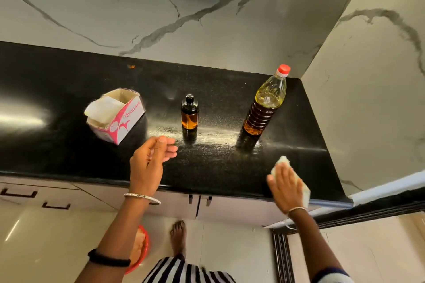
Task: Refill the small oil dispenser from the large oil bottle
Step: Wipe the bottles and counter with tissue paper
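Dispenser (189, 111) capped, part-full; bottle (266, 103) capped too, well right of it. Left hand (149, 161) slack, empty, just before dispenser; right hand (287, 187) flat on tissue (281, 160), front-right of dispenser — wiping, probably. Hard to say whether poured yet.

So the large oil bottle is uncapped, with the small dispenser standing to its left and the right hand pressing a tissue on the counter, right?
No: in the head view the large oil bottle has its red cap on. The rest holds.
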